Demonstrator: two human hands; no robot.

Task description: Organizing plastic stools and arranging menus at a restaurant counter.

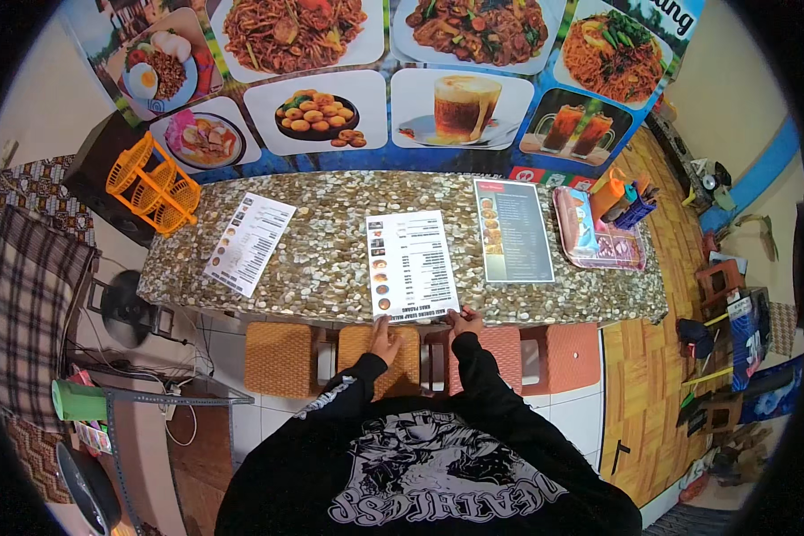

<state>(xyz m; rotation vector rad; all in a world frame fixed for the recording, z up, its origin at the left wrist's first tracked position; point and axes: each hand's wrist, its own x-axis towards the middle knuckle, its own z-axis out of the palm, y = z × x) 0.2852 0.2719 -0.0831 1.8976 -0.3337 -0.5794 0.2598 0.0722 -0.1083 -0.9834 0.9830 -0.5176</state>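
Note:
A white printed menu sheet (412, 261) with small food pictures lies on the pebble-patterned table (335, 201). At its near left corner are the fingertips of my left hand (384, 342); its thumb is apart, and whether it grips the paper is unclear. My right hand (467, 321) has its fingers closed on the near right corner. A second white menu sheet (250, 242) lies tilted farther left. To the right is a dark grey menu card (514, 231) with food pictures down its left side.
At the table's right end, a pink patterned tray (603, 262) holds a tissue pack (578, 221), an orange bottle (606, 197) and a blue utensil basket (635, 213). An orange tiered plastic rack (153, 184) stands at the left end. Several woven-pattern stools (278, 360) line the near edge.

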